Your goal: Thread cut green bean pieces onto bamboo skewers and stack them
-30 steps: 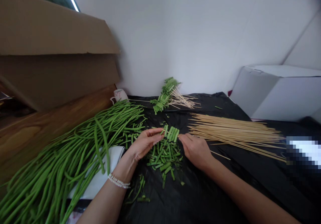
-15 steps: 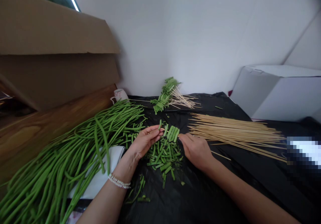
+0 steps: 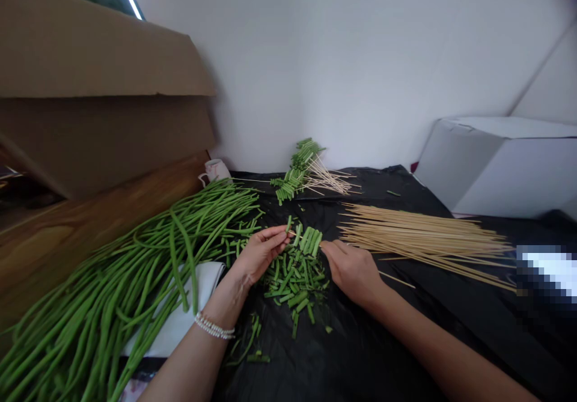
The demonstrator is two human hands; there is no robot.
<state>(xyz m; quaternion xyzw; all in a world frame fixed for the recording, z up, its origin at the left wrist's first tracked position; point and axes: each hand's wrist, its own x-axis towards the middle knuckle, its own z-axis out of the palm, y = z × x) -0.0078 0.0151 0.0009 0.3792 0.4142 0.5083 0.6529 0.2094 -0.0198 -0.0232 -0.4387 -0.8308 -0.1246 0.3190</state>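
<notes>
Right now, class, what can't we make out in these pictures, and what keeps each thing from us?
All in the head view:
- Skewer: hidden where the right hand grips it.
- Mug: base behind the long beans.
- White box: cut off by the right edge.
- Bright thing: blurred into blocks.
- Cut pieces: too small and overlapping to count.

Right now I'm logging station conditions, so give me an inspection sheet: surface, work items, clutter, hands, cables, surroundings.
Surface: black sheeting, wrinkled.
Work items: bean skewer with several pieces threaded; loose cut pieces below it; long beans left; bare skewers right; filled skewers at the back.
Clutter: bean scraps in front; mug back left.
Hands: left hand pinches a bean piece at the bean skewer's left end; right hand holds the other side.
Cables: nothing seen.
Surroundings: cardboard box left, white box right, pale wall behind.
</notes>
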